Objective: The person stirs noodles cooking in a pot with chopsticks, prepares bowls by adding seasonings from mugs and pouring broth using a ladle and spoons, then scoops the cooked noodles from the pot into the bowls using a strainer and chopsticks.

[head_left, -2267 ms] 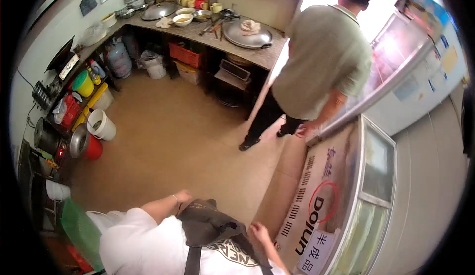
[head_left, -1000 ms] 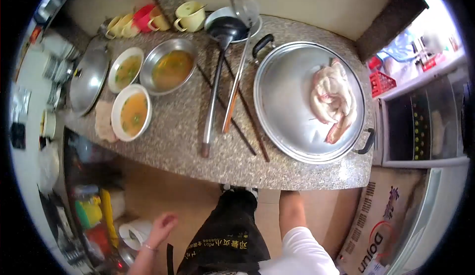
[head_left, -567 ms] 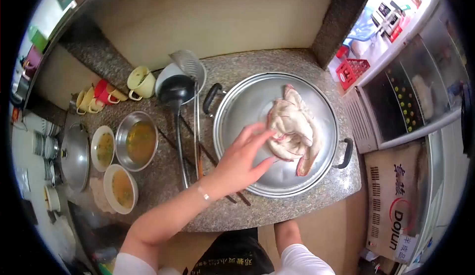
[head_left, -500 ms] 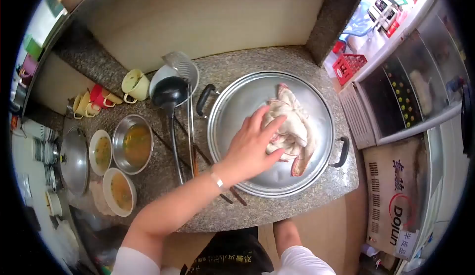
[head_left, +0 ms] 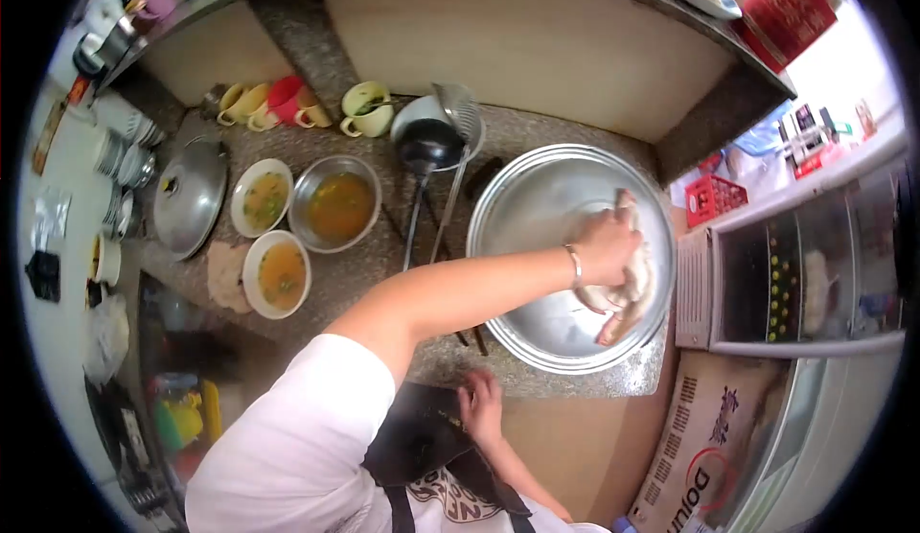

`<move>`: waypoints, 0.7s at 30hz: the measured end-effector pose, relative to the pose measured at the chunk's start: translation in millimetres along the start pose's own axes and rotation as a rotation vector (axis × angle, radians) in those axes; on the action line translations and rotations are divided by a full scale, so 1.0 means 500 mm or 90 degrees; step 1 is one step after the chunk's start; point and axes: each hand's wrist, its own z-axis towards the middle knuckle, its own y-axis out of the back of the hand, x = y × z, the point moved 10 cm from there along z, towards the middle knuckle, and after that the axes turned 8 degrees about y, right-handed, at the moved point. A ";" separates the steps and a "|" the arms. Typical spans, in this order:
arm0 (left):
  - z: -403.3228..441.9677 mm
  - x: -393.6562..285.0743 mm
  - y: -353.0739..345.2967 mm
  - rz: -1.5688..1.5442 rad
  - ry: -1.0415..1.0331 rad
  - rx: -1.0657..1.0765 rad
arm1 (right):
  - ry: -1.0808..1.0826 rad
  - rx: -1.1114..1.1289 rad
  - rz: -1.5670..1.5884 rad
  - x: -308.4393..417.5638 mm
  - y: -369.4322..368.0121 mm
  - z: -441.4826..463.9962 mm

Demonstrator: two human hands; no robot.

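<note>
My left hand [head_left: 610,248] reaches across from the left and is closed on a crumpled whitish cloth [head_left: 628,314] with reddish edges. The cloth lies against the flat metal lid [head_left: 527,245] of a large round pot, right of its middle. The fingertips are partly hidden behind the back of the hand and the cloth. Down at the counter's front edge, my right hand [head_left: 481,405] holds nothing, its loosely bent fingers apart beside the dark apron [head_left: 422,437].
Left of the pot lie a black ladle [head_left: 428,146], a skimmer [head_left: 458,111] and chopsticks. Farther left stand two white soup bowls [head_left: 281,274], a metal soup bowl [head_left: 335,204] and a domed lid [head_left: 190,197]. Mugs [head_left: 287,102] line the wall; a glass-door fridge [head_left: 795,274] stands right.
My left hand has moved from resting spread on the cloth to gripping it farther right on the lid. The view has shifted, and my right hand now shows at the counter edge.
</note>
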 end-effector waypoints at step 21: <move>-1.181 0.956 0.785 0.053 0.551 -0.360 | -0.301 -0.222 -0.099 -0.063 -0.181 -0.032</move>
